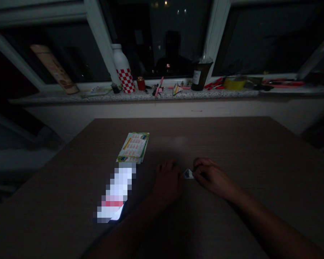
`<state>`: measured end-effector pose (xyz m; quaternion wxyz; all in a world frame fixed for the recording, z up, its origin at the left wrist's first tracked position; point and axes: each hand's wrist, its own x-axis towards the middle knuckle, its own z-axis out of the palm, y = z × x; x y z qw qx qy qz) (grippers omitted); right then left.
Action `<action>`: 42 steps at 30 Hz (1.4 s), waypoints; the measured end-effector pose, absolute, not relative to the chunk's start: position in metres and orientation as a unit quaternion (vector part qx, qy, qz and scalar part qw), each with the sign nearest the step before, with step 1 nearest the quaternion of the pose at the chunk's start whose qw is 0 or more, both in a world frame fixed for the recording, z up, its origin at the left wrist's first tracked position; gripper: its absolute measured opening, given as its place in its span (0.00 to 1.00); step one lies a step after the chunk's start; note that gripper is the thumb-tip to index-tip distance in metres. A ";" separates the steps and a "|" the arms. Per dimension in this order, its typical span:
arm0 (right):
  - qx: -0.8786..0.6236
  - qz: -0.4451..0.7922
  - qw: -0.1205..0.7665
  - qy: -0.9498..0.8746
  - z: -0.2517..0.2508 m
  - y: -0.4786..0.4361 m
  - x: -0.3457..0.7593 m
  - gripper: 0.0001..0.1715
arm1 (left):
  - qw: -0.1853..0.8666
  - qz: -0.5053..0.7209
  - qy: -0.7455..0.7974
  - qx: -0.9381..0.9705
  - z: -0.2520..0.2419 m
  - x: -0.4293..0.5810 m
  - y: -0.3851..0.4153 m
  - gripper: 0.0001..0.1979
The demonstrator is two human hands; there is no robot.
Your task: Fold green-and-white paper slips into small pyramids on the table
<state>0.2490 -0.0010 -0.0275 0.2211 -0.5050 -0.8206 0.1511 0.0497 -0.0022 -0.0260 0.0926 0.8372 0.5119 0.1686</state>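
Note:
A small folded piece of paper point(188, 174), pale with a dark printed patch, lies on the table between my two hands. My right hand point(212, 177) has its thumb and fingers curled together in a pinch at the paper's right end, hiding that part. On the other side, my left hand point(168, 180) rests low on the tabletop, fingers bent and slightly apart, its thumb side against or very near the paper's left edge. Dim light obscures the exact contact there. Left of that hand lies a phone point(116, 194) with a bright, blurred screen.
Beyond the phone is a small stack of printed calendar cards point(133, 145) on the brown table point(218, 136). Along the windowsill point(97, 96) stand a checkered bottle point(124, 72), a tan tumbler point(55, 70), a small red jar point(140, 83), a dark cup point(199, 77) and several pens.

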 end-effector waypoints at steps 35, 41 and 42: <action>-0.613 0.119 0.147 -0.767 -0.024 0.001 0.235 0.13 | 0.046 0.142 0.540 0.828 -0.027 0.060 -0.006 0.12; -0.618 0.121 0.142 -0.764 -0.024 0.002 0.235 0.12 | 0.069 0.141 0.499 0.852 -0.027 0.058 -0.006 0.18; -0.616 0.123 0.145 -0.764 -0.024 0.002 0.236 0.13 | 0.072 0.139 0.497 0.854 -0.027 0.058 -0.006 0.18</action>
